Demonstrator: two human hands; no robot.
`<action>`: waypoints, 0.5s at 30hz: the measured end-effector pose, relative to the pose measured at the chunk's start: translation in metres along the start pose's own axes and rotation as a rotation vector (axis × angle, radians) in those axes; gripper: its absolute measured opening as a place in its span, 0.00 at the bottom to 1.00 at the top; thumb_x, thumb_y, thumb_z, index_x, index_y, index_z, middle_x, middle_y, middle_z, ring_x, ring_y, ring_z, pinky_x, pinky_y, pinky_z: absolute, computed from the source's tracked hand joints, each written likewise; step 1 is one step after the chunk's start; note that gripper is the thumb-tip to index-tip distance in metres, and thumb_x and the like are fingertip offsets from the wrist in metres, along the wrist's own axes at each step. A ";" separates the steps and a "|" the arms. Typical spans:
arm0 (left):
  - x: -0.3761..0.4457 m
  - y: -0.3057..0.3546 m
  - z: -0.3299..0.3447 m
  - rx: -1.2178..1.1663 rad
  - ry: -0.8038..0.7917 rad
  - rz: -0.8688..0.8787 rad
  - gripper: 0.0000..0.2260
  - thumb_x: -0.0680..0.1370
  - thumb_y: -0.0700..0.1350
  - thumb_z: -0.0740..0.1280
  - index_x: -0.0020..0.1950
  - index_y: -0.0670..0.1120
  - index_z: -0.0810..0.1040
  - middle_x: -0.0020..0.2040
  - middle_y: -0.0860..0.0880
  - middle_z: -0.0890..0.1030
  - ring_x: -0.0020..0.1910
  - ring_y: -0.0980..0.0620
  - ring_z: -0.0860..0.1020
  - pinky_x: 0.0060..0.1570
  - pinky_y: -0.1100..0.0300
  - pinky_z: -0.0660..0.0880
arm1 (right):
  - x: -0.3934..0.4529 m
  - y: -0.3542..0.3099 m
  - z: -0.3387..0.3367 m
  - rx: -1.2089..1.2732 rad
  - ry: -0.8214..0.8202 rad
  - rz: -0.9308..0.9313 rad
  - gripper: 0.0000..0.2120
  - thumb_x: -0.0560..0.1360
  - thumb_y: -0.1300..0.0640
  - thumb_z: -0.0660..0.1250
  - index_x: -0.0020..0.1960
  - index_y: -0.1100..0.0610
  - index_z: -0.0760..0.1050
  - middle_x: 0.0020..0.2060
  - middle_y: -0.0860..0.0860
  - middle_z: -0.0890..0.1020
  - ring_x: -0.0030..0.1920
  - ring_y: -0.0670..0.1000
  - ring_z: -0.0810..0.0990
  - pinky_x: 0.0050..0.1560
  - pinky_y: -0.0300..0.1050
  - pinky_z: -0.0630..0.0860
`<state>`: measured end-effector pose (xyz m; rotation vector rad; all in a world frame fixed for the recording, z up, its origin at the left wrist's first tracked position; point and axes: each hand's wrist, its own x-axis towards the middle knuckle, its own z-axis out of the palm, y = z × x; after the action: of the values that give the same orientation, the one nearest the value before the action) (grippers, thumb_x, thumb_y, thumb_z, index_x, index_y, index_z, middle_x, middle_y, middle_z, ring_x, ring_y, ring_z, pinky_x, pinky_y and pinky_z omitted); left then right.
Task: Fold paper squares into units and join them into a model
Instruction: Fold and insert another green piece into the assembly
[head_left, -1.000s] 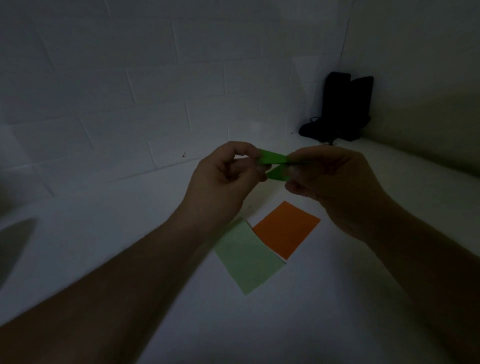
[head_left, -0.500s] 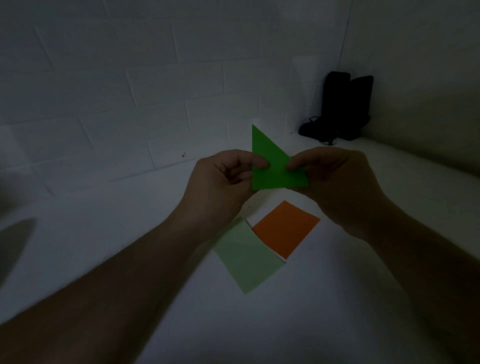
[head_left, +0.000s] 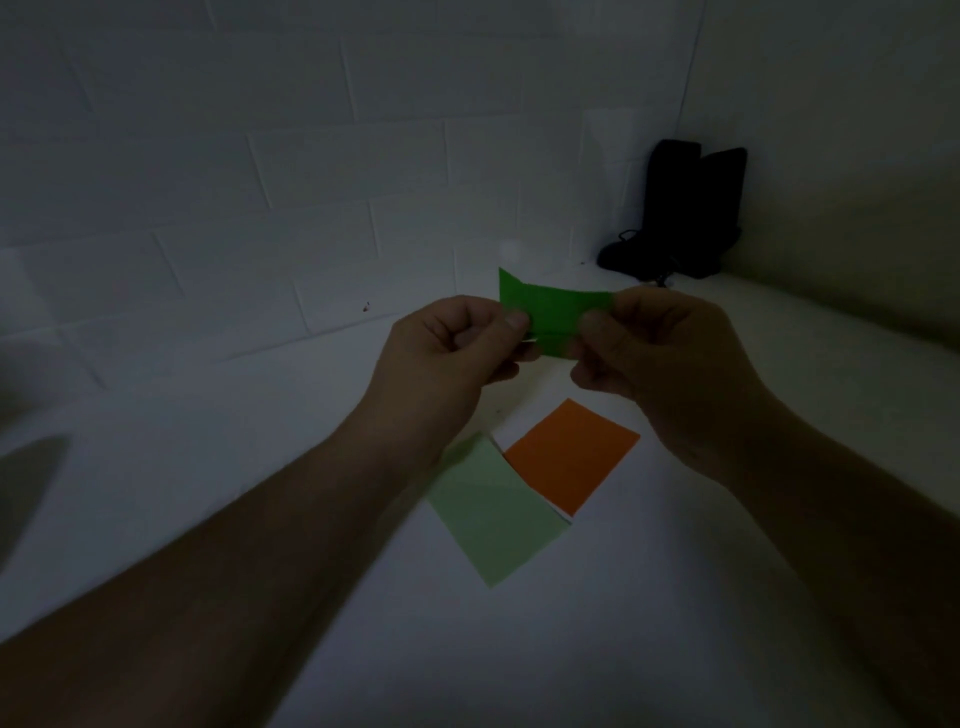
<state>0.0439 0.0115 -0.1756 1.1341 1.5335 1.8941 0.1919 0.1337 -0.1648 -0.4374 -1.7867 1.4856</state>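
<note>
opened from triangle to strip: green paper (head_left: 553, 317) pinched by left hand (head_left: 457, 358) and right hand (head_left: 665, 358) at ends; light, floppy between, creases easily.

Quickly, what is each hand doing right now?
Left hand: pinches the green paper at its left end.
Right hand: pinches its right end.
</note>
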 end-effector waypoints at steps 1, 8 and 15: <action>0.000 0.000 0.000 -0.001 0.001 -0.004 0.04 0.81 0.41 0.69 0.49 0.42 0.82 0.46 0.42 0.86 0.50 0.44 0.86 0.54 0.52 0.82 | 0.000 0.000 0.000 -0.009 -0.005 0.007 0.05 0.78 0.62 0.68 0.45 0.56 0.79 0.36 0.52 0.86 0.37 0.52 0.84 0.51 0.57 0.84; -0.001 0.000 0.002 -0.010 -0.004 -0.033 0.05 0.81 0.41 0.69 0.49 0.41 0.82 0.45 0.41 0.86 0.48 0.46 0.85 0.53 0.56 0.82 | 0.000 0.000 0.000 0.024 -0.022 0.061 0.06 0.79 0.59 0.66 0.44 0.57 0.78 0.36 0.52 0.85 0.38 0.52 0.83 0.52 0.55 0.84; 0.000 0.001 0.002 -0.113 0.034 -0.085 0.01 0.78 0.38 0.72 0.47 0.42 0.82 0.41 0.42 0.85 0.42 0.50 0.84 0.48 0.58 0.80 | 0.000 -0.001 0.000 0.061 -0.006 0.056 0.05 0.76 0.62 0.70 0.44 0.60 0.74 0.35 0.54 0.85 0.37 0.54 0.83 0.48 0.55 0.83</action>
<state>0.0461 0.0121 -0.1744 0.9768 1.4489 1.9256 0.1919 0.1333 -0.1637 -0.4568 -1.7418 1.5771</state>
